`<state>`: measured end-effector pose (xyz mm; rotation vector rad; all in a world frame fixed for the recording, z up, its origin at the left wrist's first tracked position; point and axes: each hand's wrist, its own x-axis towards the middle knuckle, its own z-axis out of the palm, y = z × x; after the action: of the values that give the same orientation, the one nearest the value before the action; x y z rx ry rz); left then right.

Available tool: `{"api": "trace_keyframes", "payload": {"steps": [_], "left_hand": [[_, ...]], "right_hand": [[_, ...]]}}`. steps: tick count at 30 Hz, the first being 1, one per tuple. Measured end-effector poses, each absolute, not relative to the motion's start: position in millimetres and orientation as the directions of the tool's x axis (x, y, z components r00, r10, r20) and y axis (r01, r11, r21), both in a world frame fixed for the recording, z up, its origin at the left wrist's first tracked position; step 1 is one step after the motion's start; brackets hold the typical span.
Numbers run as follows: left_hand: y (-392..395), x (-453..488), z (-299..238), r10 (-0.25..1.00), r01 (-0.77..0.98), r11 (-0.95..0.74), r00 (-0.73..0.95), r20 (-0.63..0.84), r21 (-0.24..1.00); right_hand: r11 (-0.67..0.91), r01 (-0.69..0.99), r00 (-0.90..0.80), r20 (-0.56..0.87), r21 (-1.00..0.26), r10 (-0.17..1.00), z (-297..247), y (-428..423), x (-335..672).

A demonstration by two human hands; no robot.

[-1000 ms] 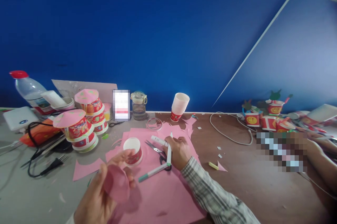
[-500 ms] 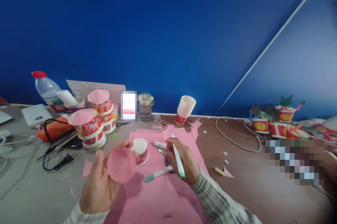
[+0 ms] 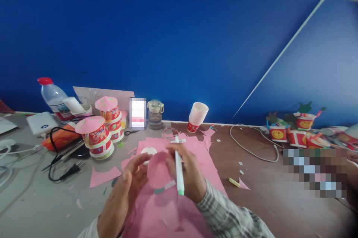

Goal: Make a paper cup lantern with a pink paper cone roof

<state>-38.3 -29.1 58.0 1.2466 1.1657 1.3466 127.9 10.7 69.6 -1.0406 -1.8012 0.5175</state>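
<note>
My right hand (image 3: 191,172) grips a white marker (image 3: 179,169) with a green end, tilted upright. Its fingertips also meet the right edge of a pink paper disc (image 3: 159,171). At the disc's left edge is my left hand (image 3: 123,187), thumb apart and fingers loosely curved; whether those fingertips touch the disc is unclear. Behind the disc a white-topped paper cup (image 3: 148,151) shows only in part. Below it, a second marker with a teal end (image 3: 163,188) appears blurred. Large pink paper sheets (image 3: 200,156) lie under both hands.
Stacked red paper cups with pink cone tops (image 3: 91,126) stand left, near a plug and cable (image 3: 68,172). A glass jar (image 3: 155,115) and nested white cups (image 3: 198,113) stand at the back. Decorated cups (image 3: 298,137) sit right, near another person's arm (image 3: 352,178).
The pink disc has moved right, from my left palm to between both hands. My left hand has shifted right. My right hand, still with the marker, has come slightly left to the disc.
</note>
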Motion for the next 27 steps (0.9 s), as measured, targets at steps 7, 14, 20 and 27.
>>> {"api": "trace_keyframes", "payload": {"steps": [7,14,20,27], "left_hand": [[-9.3,-71.6,33.3,0.928,0.342,-0.227,-0.207,0.309,0.912],[5.3,-66.3,0.8,0.941,0.505,-0.209,-0.13,0.313,0.838],[9.8,-65.5,-10.8,0.937,0.512,-0.231,-0.111,0.331,0.828],[18.5,-58.2,-9.6,0.91,0.502,-0.336,-0.045,0.412,0.797]], "right_hand": [[0.578,0.782,-0.199,0.786,-0.232,0.585,53.5,72.7,122.9],[0.728,0.685,-0.495,0.729,-0.006,0.472,36.4,72.4,100.5],[0.847,0.525,-0.664,0.664,0.086,0.344,35.4,49.7,106.2],[0.891,0.438,-0.745,0.605,0.122,0.283,33.8,40.6,107.2]]}}
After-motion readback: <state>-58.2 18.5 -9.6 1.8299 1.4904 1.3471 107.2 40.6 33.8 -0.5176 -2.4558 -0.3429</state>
